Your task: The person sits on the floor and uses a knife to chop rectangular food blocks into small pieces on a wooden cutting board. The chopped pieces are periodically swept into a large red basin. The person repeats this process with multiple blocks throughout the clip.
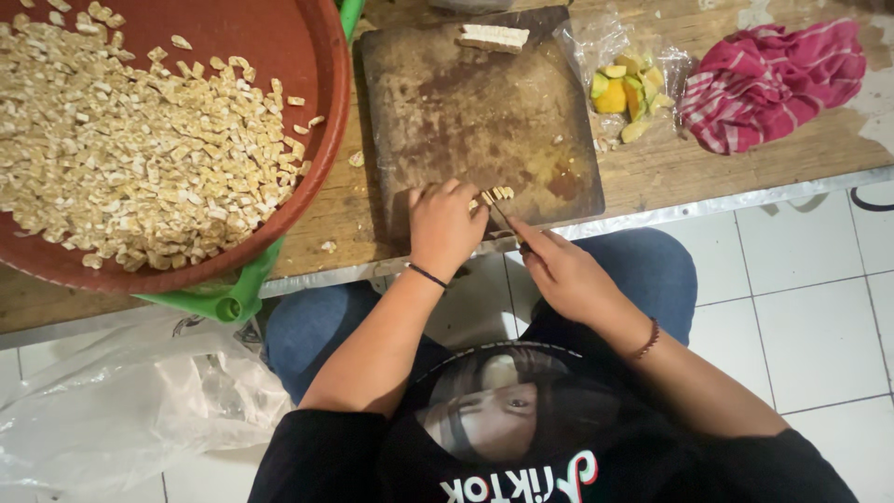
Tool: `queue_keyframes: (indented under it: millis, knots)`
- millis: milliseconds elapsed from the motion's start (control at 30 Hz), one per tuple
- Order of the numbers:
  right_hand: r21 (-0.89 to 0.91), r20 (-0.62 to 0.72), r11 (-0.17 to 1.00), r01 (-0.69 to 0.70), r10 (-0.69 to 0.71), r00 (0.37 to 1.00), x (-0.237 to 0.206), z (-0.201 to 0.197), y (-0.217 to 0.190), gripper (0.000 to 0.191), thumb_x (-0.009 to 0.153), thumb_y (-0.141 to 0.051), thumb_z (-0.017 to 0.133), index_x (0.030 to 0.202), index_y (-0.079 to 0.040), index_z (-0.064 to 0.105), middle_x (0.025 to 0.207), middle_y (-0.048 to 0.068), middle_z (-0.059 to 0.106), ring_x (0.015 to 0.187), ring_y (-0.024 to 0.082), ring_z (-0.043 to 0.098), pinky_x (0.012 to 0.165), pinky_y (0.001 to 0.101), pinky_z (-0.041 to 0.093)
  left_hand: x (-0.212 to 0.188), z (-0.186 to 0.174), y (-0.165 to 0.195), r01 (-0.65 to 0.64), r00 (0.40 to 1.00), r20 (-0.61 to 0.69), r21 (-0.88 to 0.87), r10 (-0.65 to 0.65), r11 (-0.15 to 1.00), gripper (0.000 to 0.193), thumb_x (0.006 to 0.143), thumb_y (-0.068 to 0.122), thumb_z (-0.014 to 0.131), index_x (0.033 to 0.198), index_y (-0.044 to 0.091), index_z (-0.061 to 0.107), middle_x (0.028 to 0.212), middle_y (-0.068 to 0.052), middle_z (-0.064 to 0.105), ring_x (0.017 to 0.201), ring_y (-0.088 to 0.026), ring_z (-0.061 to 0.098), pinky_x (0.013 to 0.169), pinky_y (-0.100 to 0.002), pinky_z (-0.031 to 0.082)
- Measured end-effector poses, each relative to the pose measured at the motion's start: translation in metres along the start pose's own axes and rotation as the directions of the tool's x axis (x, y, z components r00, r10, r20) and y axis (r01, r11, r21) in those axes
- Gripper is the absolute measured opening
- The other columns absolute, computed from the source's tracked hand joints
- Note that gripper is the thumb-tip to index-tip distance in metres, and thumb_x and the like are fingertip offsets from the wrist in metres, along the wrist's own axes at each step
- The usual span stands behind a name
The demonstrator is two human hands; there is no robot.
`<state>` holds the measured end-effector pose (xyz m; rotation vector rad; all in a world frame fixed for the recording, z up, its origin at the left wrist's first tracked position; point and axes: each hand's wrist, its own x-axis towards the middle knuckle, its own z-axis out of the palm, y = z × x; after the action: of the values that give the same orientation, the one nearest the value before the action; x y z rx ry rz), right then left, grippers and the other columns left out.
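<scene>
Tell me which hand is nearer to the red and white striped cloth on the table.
Right. The right hand holds a knife at the board's near edge, left of and below the cloth. The left hand, pressing the pale strips, lies farther left.

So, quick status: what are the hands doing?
Left hand pressing pale strips on the cutting board. Right hand gripping knife, slicing. Nothing in the way.

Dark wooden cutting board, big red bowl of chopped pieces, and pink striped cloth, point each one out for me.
Dark wooden cutting board (pixel 466 112), head view, bare middle of its surface.
Big red bowl of chopped pieces (pixel 279 37), head view, bare inner wall.
Pink striped cloth (pixel 768 79), head view, middle of the crumpled fabric.
</scene>
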<state>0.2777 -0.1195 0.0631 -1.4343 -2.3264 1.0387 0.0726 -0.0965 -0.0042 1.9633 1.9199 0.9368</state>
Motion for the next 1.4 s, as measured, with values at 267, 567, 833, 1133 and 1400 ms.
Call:
queue_keyframes:
  millis: [267,567,833,1133,1400]
  knots:
    - [-0.06,0.024,0.998,-0.017,0.018,1.0,0.007,0.002,-0.005,0.054,0.098,-0.015,0.053,0.152,-0.019,0.045,0.115,0.021,0.067,0.101,0.043,0.066,0.084,0.0486,0.053,-0.001,0.001,0.002,-0.009,1.0,-0.03,-0.03,0.008,1.0,0.015,0.08,0.023,0.075,0.089,0.011,0.074,0.093,-0.007,0.07,0.094,-0.031,0.067,0.092,-0.045,0.041]
    - [-0.053,0.032,0.999,0.007,-0.005,0.999,0.019,0.009,0.005,0.058,0.097,-0.013,0.051,0.154,-0.019,0.044,0.11,0.024,0.067,0.102,0.044,0.065,0.087,0.0485,0.053,0.0,-0.002,0.005,0.0,1.0,-0.015,-0.027,0.0,1.0,0.014,0.082,0.023,0.074,0.09,0.011,0.075,0.089,-0.007,0.069,0.09,-0.031,0.066,0.093,-0.045,0.042]
    - [-0.038,0.034,0.999,0.014,-0.013,0.999,-0.005,0.011,0.019,0.055,0.098,-0.014,0.051,0.152,-0.018,0.045,0.117,0.021,0.068,0.105,0.042,0.066,0.088,0.0459,0.053,0.0,0.002,0.002,0.005,1.0,-0.021,-0.033,-0.006,0.999,0.014,0.085,0.023,0.074,0.092,0.011,0.074,0.09,-0.007,0.069,0.092,-0.03,0.067,0.094,-0.045,0.042]
    - [0.029,-0.045,0.999,0.02,-0.019,0.999,-0.008,0.0,0.015,0.053,0.099,-0.013,0.053,0.152,-0.016,0.047,0.114,0.019,0.069,0.105,0.037,0.068,0.091,0.0421,0.053,0.001,-0.006,-0.001,-0.037,0.998,-0.058,0.029,0.039,0.999,0.034,0.071,0.032,0.08,0.096,0.008,0.075,0.093,-0.01,0.07,0.094,-0.034,0.065,0.091,-0.05,0.042]
    - [0.011,-0.034,0.998,0.056,-0.055,0.998,0.002,0.004,-0.003,0.054,0.098,-0.013,0.053,0.151,-0.016,0.046,0.116,0.02,0.067,0.105,0.041,0.066,0.088,0.0441,0.053,-0.002,0.0,0.0,-0.006,1.0,-0.025,0.01,0.006,1.0,0.016,0.079,0.023,0.075,0.09,0.012,0.076,0.092,-0.007,0.069,0.095,-0.032,0.065,0.09,-0.046,0.043]
